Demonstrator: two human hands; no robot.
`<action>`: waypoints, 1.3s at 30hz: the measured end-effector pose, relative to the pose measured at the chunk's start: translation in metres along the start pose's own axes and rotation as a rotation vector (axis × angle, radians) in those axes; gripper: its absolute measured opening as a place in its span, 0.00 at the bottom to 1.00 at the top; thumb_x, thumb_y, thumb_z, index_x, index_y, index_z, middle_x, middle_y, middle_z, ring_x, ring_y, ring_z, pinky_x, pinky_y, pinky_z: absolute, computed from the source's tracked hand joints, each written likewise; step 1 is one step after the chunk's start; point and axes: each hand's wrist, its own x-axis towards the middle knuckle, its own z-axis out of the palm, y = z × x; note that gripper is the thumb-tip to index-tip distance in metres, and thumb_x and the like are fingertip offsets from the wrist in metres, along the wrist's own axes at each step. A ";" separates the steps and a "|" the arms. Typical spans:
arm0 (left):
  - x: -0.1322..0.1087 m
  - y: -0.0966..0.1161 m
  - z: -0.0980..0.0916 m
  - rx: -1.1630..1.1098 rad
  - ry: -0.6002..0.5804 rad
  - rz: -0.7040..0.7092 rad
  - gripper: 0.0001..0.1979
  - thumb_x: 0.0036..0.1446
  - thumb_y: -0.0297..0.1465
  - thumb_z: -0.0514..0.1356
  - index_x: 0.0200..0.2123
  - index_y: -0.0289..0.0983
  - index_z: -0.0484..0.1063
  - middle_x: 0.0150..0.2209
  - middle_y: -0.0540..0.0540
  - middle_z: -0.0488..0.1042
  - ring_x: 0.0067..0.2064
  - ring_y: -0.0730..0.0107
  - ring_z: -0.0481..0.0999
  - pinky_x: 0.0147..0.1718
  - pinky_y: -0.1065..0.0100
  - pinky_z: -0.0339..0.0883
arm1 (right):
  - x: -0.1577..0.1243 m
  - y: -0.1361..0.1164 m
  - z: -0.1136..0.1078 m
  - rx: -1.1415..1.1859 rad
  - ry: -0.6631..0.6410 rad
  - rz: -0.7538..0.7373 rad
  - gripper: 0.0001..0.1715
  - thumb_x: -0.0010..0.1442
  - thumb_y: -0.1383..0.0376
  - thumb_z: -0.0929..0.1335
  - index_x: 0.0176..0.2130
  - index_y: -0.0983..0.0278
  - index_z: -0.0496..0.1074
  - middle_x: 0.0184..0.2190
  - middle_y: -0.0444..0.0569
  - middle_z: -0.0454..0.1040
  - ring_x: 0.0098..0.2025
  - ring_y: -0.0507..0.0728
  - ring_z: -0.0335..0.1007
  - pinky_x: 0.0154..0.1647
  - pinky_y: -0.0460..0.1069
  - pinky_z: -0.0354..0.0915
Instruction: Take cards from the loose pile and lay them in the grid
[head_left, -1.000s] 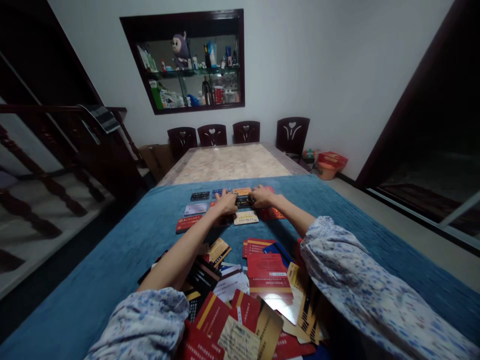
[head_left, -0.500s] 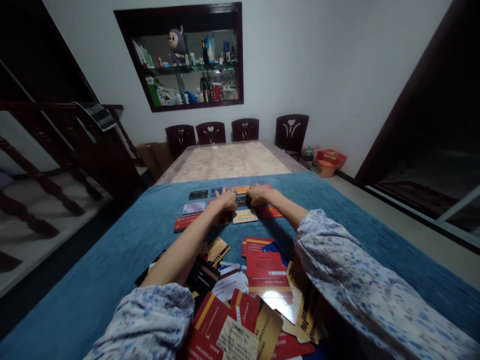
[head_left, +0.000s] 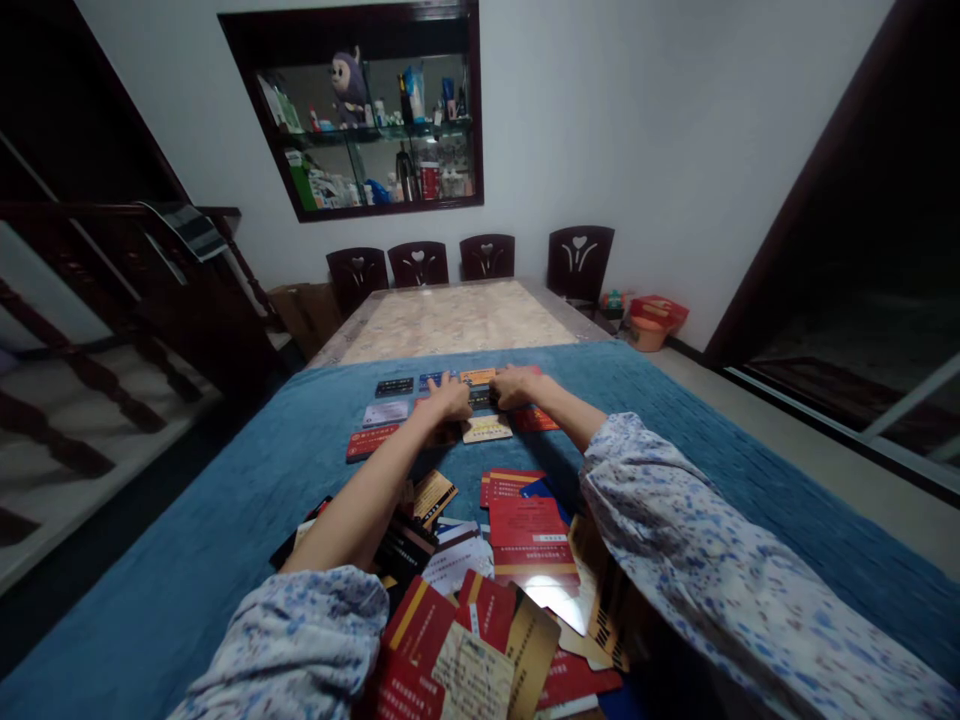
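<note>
Near the middle of the blue cloth, a black card (head_left: pixel 480 399) lies between my two hands. My left hand (head_left: pixel 451 398) has its fingertips at the card's left edge, with one finger raised toward a blue card (head_left: pixel 436 381). From the other side, my right hand (head_left: pixel 514 388) pinches the card's right edge. An orange card (head_left: pixel 478 377) is just beyond it, and a cream card (head_left: pixel 487 429) is just nearer. Further left sit a dark card (head_left: pixel 394 387), a pale lilac card (head_left: pixel 385 413) and a red card (head_left: pixel 371 441). Part of another red card (head_left: pixel 537 419) shows below my right hand.
A loose heap of red, gold, black and white cards (head_left: pixel 529 540) spreads beneath my forearms. The blue cloth (head_left: pixel 217 520) covers the near table; the patterned tabletop (head_left: pixel 457 318) continues beyond it. Dark chairs (head_left: pixel 487 258) line the far wall, and a stair railing (head_left: pixel 82 380) stands left.
My hands stay around the black card with only slight finger shifts. The whole view has moved a little, so everything appears slightly further left and up.
</note>
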 end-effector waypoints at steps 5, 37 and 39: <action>-0.012 0.005 -0.005 0.061 0.042 -0.017 0.27 0.47 0.28 0.60 0.53 0.33 0.70 0.61 0.29 0.66 0.66 0.41 0.55 0.60 0.35 0.49 | -0.007 0.003 -0.002 -0.008 0.013 -0.003 0.26 0.51 0.66 0.69 0.51 0.64 0.77 0.55 0.61 0.74 0.57 0.68 0.68 0.49 0.57 0.71; -0.128 0.023 0.001 -0.099 0.440 0.121 0.13 0.58 0.24 0.55 0.46 0.37 0.74 0.54 0.36 0.72 0.64 0.48 0.58 0.58 0.41 0.51 | -0.114 -0.009 0.001 0.010 0.335 -0.085 0.12 0.63 0.67 0.65 0.35 0.63 0.78 0.43 0.55 0.78 0.51 0.62 0.64 0.41 0.52 0.53; -0.138 0.028 0.002 -0.125 0.452 0.138 0.14 0.59 0.24 0.56 0.47 0.37 0.74 0.54 0.37 0.73 0.63 0.48 0.58 0.59 0.40 0.50 | -0.125 -0.013 0.006 0.022 0.349 -0.099 0.12 0.63 0.67 0.64 0.35 0.63 0.78 0.43 0.55 0.78 0.51 0.62 0.63 0.41 0.52 0.53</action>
